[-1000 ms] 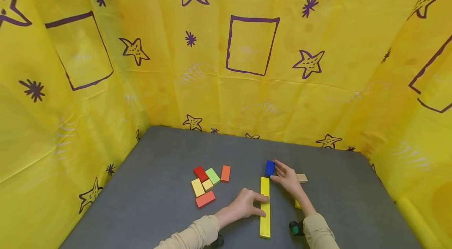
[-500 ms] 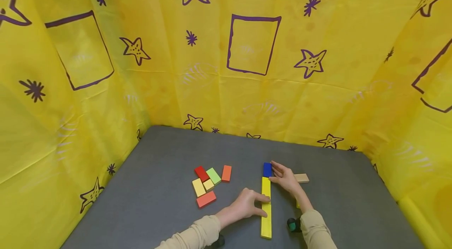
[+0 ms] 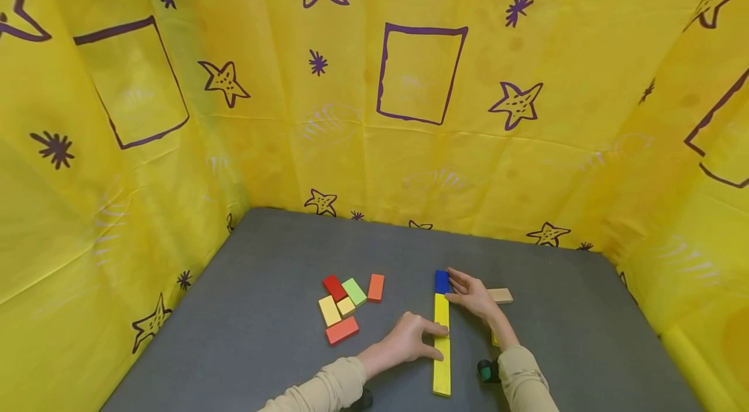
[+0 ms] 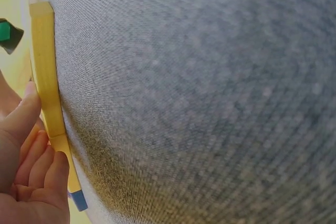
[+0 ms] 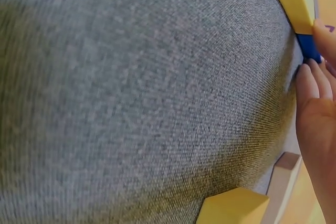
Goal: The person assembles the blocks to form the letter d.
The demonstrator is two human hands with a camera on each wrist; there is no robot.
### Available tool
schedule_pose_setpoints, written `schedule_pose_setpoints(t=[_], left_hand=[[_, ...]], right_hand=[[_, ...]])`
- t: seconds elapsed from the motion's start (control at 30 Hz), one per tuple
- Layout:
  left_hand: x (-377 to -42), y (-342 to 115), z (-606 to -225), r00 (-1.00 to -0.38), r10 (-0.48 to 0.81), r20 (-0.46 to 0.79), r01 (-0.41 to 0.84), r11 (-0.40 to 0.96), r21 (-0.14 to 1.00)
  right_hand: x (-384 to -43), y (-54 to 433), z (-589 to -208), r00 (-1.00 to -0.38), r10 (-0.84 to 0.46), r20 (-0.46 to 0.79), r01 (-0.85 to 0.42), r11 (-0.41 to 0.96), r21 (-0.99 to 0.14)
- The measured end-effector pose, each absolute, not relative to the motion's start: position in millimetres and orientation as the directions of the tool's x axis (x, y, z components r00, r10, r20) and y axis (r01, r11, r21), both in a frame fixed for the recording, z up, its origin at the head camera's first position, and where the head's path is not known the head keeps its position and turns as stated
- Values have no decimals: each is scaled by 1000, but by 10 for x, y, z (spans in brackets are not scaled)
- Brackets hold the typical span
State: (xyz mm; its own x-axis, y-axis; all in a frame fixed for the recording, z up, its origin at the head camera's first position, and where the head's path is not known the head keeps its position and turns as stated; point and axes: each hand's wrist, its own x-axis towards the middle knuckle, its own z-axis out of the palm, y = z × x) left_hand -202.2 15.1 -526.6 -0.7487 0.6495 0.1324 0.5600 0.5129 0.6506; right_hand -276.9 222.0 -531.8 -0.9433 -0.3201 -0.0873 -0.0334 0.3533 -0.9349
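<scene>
Two long yellow blocks, the near one and the far one, lie end to end on the dark grey table. A shorter blue block sits in line against their far end. My left hand holds the yellow row around its joint, index finger over the joint and thumb on the near block. In the left wrist view, its curled fingers lie along the row's side. My right hand pinches the blue block from the right, thumb near the joint, fingertips toward its far end.
Left of the row lies a group of blocks: red, light green, pale yellow and coral, with an orange block apart. A natural wood block and another yellow block are beyond my right hand. Yellow curtains surround the table.
My right hand has moved the blue block slightly left and nearer, from a skewed position to straight in line with the yellow blocks. The left hand stays put on the row.
</scene>
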Motion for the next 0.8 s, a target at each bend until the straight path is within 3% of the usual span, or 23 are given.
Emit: schedule_pose_setpoints(t=[0.8], left_hand=[[-1962, 129, -5253, -731, 673, 109, 563, 507, 653]], right_hand=[[-2682, 2238, -5341, -940, -333, -70, -80, 418, -905]])
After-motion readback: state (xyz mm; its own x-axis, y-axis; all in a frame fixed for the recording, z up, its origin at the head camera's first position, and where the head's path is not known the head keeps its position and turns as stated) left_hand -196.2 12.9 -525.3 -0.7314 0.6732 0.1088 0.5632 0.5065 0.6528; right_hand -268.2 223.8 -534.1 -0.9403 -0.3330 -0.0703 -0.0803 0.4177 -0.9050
